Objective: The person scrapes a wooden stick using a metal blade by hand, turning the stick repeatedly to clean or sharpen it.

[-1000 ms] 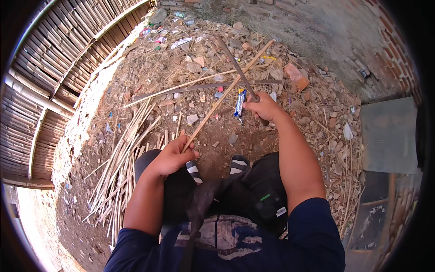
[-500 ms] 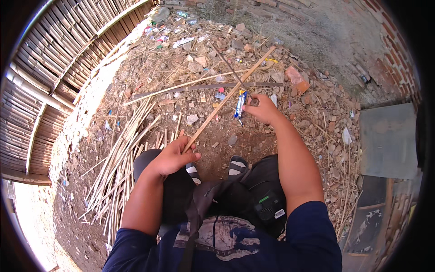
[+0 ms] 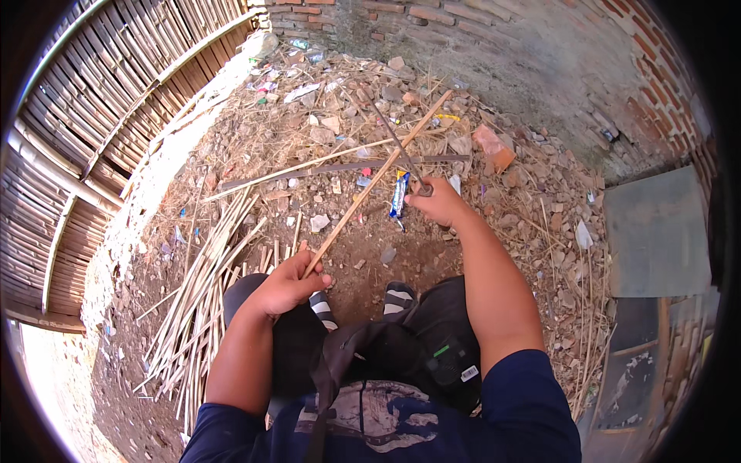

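Observation:
My left hand [image 3: 287,287] is closed round the near end of a long pale bamboo strip [image 3: 361,202], which slants away up to the right. In my right hand [image 3: 438,205] is the handle of a long, thin, dark knife [image 3: 384,122]; its blade points away to the left. Blade and strip cross ahead of my right hand; whether they touch I cannot tell. Beside that hand's fingertips lies a blue and yellow wrapper [image 3: 399,194] on the ground. Beyond the hands a dark flat strip [image 3: 340,168] and another pale strip [image 3: 301,168] lie crosswise.
A heap of cut bamboo strips [image 3: 197,316] lies left of my legs. Rubble and litter cover the ground, with an orange brick piece [image 3: 492,148] at the right. A brick wall [image 3: 525,62] stands ahead, a bamboo screen [image 3: 100,92] left, and a grey panel [image 3: 656,231] right.
The view has shifted slightly. Both hands are a little nearer my body, with the strip and knife still held. The knife's tip has swung slightly to the right.

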Available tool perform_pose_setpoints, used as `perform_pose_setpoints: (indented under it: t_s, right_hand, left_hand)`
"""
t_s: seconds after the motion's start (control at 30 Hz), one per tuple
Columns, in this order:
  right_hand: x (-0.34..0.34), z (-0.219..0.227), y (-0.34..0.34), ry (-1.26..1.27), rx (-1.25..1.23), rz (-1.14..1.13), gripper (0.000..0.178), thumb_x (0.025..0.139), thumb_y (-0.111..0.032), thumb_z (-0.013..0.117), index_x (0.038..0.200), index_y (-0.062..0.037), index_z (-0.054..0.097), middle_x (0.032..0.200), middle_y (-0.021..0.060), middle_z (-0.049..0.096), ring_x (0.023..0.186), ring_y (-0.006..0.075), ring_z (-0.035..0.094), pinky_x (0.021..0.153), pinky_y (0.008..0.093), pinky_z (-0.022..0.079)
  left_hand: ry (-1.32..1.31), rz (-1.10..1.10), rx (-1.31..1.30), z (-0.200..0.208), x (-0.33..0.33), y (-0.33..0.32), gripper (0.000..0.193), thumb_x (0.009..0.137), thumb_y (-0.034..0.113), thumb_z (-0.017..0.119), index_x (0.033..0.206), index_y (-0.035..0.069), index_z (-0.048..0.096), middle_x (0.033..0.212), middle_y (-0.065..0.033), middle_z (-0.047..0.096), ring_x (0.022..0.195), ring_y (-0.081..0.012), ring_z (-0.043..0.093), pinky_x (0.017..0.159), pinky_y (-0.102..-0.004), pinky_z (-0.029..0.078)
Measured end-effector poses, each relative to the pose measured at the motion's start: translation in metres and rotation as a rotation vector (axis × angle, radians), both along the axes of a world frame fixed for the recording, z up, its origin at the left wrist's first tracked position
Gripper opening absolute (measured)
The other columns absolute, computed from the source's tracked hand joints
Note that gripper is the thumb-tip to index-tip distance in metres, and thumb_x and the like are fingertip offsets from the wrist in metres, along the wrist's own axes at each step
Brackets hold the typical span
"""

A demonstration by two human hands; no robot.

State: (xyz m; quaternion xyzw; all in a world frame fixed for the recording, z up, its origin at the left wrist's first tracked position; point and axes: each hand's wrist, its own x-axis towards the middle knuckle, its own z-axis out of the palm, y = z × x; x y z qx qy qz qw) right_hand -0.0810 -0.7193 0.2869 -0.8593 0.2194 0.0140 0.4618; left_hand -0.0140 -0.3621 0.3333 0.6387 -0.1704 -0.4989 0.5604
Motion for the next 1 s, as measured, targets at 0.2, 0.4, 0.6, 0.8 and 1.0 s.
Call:
perform_pose_setpoints:
  t_s: [0.2, 0.4, 0.6, 0.8, 1.0]
  right_hand:
    - [-0.003, 0.036, 0.056, 0.038, -0.258, 0.401, 0.042, 0.077, -0.039, 0.076, 0.096, -0.0031, 0.066, 0.081, 0.0163, 0.067, 0.078, 0.0295, 0.067, 0.072, 0.0401, 0.050]
    - [0.007, -0.002, 0.008, -0.017, -0.108, 0.021, 0.057, 0.076, -0.040, 0.077, 0.112, 0.0026, 0.064, 0.084, 0.0149, 0.068, 0.079, 0.0283, 0.065, 0.075, 0.0394, 0.051]
    - [-0.003, 0.005, 0.024, 0.044, -0.127, 0.192, 0.052, 0.076, -0.041, 0.076, 0.107, -0.0003, 0.066, 0.090, 0.0175, 0.069, 0.084, 0.0295, 0.066, 0.076, 0.0395, 0.051]
    - [-0.006, 0.014, 0.014, 0.021, 0.090, 0.202, 0.035, 0.078, -0.034, 0.077, 0.082, -0.0039, 0.060, 0.069, 0.0046, 0.061, 0.063, 0.0166, 0.058, 0.058, 0.0337, 0.046]
    - [-0.008, 0.014, 0.016, -0.078, 0.042, 0.097, 0.033, 0.078, -0.032, 0.077, 0.088, -0.0029, 0.064, 0.071, 0.0067, 0.064, 0.068, 0.0189, 0.062, 0.062, 0.0365, 0.048]
  left_hand:
    - [0.057, -0.010, -0.020, -0.001, 0.002, 0.005, 0.026, 0.089, 0.022, 0.072, 0.095, 0.012, 0.049, 0.065, 0.0068, 0.043, 0.051, -0.0039, 0.036, 0.046, -0.0218, 0.026]
    - [-0.032, -0.051, 0.014, 0.000, 0.001, 0.000, 0.026, 0.090, 0.025, 0.071, 0.095, 0.011, 0.050, 0.064, 0.0071, 0.043, 0.050, -0.0038, 0.036, 0.046, -0.0213, 0.026]
    - [0.008, -0.029, 0.028, -0.002, 0.003, 0.000, 0.024, 0.091, 0.024, 0.070, 0.093, 0.011, 0.050, 0.064, 0.0073, 0.043, 0.051, -0.0036, 0.036, 0.046, -0.0210, 0.026]
    - [0.066, -0.038, -0.042, -0.006, 0.001, 0.001, 0.021, 0.092, 0.021, 0.067, 0.090, 0.011, 0.049, 0.061, 0.0080, 0.039, 0.048, -0.0032, 0.032, 0.044, -0.0219, 0.021]
    - [0.115, -0.036, -0.050, -0.002, 0.004, 0.001, 0.019, 0.096, 0.021, 0.062, 0.089, 0.011, 0.048, 0.059, 0.0078, 0.038, 0.046, -0.0034, 0.030, 0.042, -0.0221, 0.020]
